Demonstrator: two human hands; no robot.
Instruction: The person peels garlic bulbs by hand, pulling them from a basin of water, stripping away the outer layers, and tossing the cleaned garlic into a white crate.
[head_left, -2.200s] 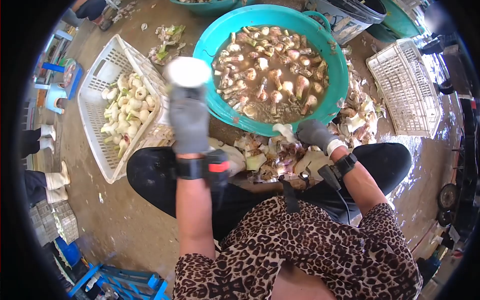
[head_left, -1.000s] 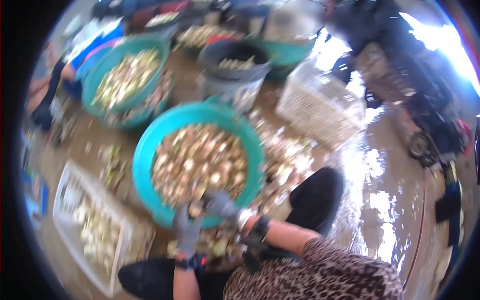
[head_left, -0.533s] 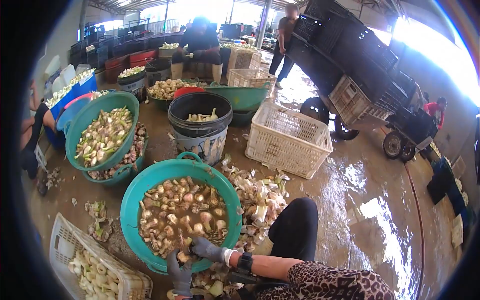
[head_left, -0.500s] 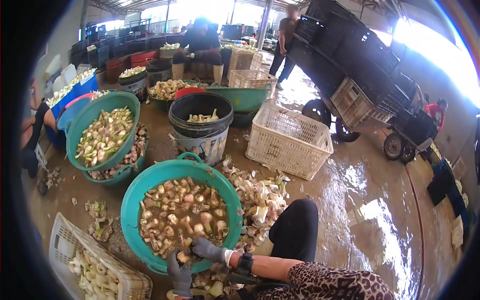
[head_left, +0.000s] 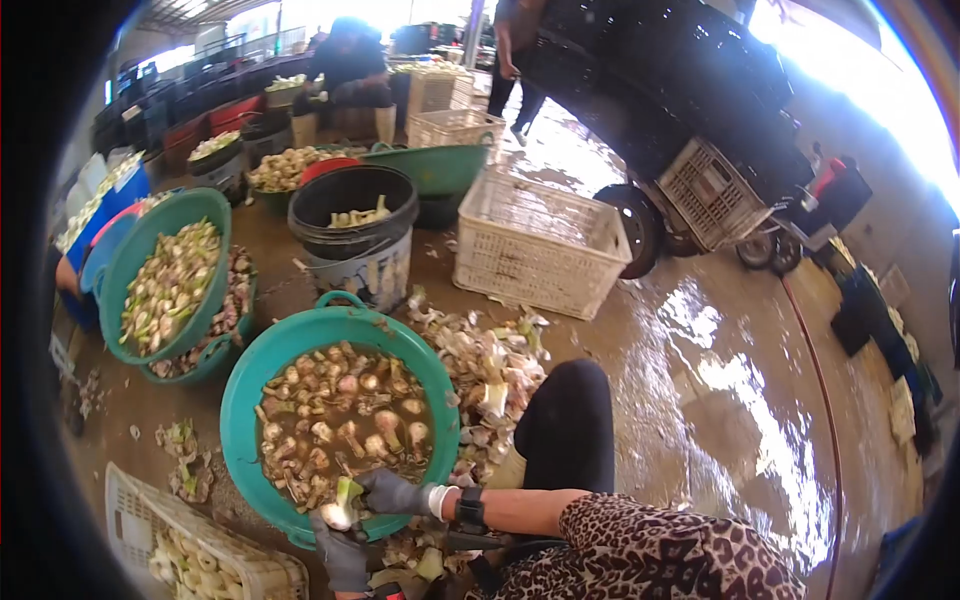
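Note:
My left hand (head_left: pixel 343 558), in a grey glove, is closed round a garlic bulb (head_left: pixel 338 517) at the near rim of a green tub (head_left: pixel 238 420). The bulb shows white, with a pale green stalk pointing up. My right hand (head_left: pixel 398 493), also gloved, is closed against the stalk; its fingertips are partly hidden. Just beyond both hands, the tub holds brown water with many unpeeled garlic bulbs (head_left: pixel 345 385). To the left, a white crate (head_left: pixel 215 510) contains peeled white bulbs (head_left: pixel 195 565). Loose garlic skins (head_left: pixel 490 365) lie in a heap right of the tub.
A black bucket (head_left: pixel 352 215) stacked on a pale one stands behind the tub. An empty white crate (head_left: pixel 540 245) is to its right. Tilted green tub (head_left: pixel 165 290) at left holds garlic. Loaded cart (head_left: pixel 650 120) and a standing person (head_left: pixel 515 60) are farther back; another person (head_left: pixel 350 70) sits.
The view has shifted right and down. The bulb in my hands, brownish before, now shows white with its green stalk up. The cart has moved slightly relative to the floor crate.

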